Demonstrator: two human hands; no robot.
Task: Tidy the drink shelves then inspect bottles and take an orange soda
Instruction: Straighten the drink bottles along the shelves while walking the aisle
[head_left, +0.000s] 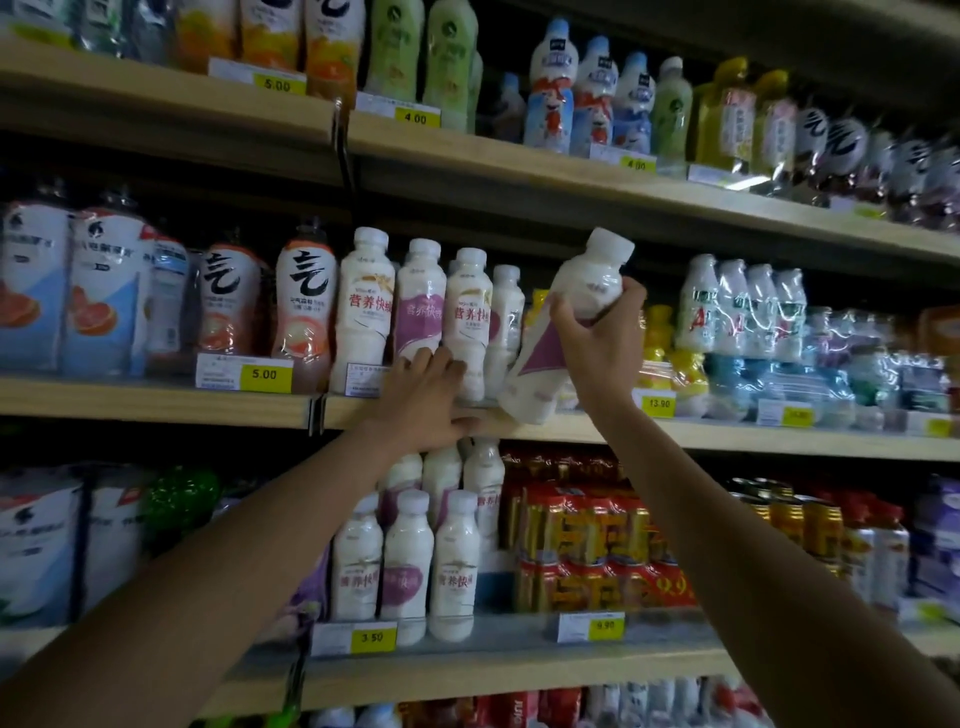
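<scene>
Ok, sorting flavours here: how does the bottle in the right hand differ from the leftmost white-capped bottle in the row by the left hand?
The held bottle is tilted, gripped by the right hand; the leftmost bottle stands upright on the shelf, untouched. The held bottle's label is purple; the leftmost bottle's has red characters. Both have white bodies and caps.

Both bare arms reach up and forward, the left arm (218, 561) rising from the lower left corner and the right arm (727, 545) from the lower right, both nearly straight at the elbow. The left hand (426, 395) is flat, back toward the camera, fingers straight and close together, thumb spread out to the right. The right hand (597, 332) is higher, wrist bent back, its fingers and thumb curled round the middle of a tilted white bottle (537, 369).
</scene>
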